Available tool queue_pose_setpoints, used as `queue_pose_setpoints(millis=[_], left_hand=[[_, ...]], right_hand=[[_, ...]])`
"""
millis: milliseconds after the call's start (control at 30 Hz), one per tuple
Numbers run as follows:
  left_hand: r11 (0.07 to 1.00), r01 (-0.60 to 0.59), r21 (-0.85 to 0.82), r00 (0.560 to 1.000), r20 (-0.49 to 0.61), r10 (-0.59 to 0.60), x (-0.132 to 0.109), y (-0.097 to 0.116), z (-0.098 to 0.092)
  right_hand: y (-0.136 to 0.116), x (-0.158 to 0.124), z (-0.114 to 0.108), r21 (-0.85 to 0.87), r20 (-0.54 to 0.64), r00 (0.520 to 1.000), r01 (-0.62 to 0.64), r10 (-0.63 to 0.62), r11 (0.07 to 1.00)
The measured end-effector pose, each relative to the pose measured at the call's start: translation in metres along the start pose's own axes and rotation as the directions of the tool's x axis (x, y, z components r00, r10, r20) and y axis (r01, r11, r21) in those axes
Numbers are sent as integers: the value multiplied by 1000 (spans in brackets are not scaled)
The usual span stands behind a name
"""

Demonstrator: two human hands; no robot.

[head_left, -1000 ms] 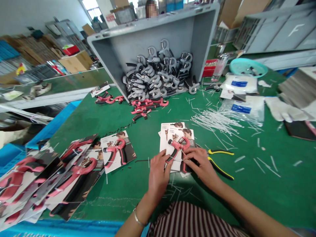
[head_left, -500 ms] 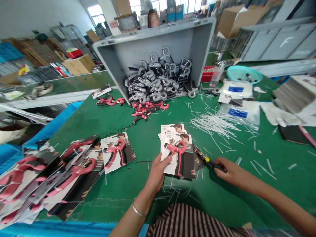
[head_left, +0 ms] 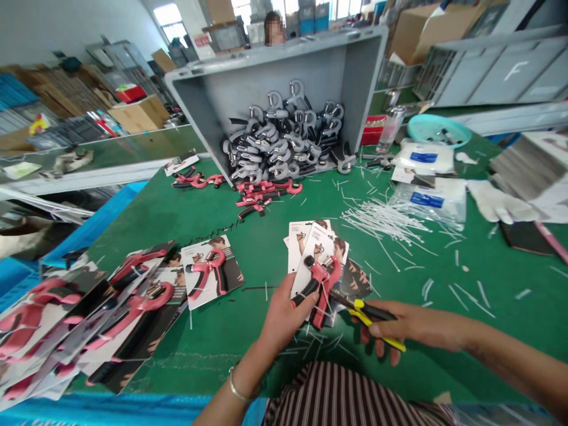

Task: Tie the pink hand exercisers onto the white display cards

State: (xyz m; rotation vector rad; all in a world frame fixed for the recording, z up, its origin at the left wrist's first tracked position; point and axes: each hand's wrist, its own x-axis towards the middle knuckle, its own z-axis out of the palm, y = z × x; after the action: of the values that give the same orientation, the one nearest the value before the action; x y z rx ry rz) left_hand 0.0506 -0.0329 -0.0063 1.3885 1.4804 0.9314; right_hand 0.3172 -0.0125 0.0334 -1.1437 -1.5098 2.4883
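My left hand [head_left: 288, 313] is closed on a printed card [head_left: 313, 245] with a pink and black hand grip strengthener [head_left: 326, 275] on it. The card is tilted, and my thumb presses on the grip's handle. More cards [head_left: 297, 239] lie beneath it on the table. My right hand [head_left: 386, 328] holds pliers [head_left: 364, 310] with yellow and black handles. Their handles are spread, and the jaws reach the right side of the held grip; the exact contact is hard to make out. Left of my hands lies another carded hand grip [head_left: 213, 272].
A grey crate [head_left: 275, 59] on its side holds many grey hand grips [head_left: 279, 148]. Loose pink grips [head_left: 266, 192] lie before it. White zip ties [head_left: 386, 222] are heaped at right, near plastic bags [head_left: 430, 204]. Carded grips [head_left: 128, 319] pile up at left. A person [head_left: 275, 29] is behind the crate.
My left hand has tilted the carded grip clockwise. My right hand has turned over and brought the pliers left to the grip, their handles now spread.
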Motion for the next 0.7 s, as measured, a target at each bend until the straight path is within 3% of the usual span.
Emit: queue_pose_setpoints(millis=[400,700], left_hand=[[974,-146,171,984,124,126,-1,10,-5],[979,-127,160,985,139,105,1,8,-9]], right_hand=[[-26,10,-26,18,122,973,-200,196,980],[-37,9,-30,25,179,945,-284,275,958]])
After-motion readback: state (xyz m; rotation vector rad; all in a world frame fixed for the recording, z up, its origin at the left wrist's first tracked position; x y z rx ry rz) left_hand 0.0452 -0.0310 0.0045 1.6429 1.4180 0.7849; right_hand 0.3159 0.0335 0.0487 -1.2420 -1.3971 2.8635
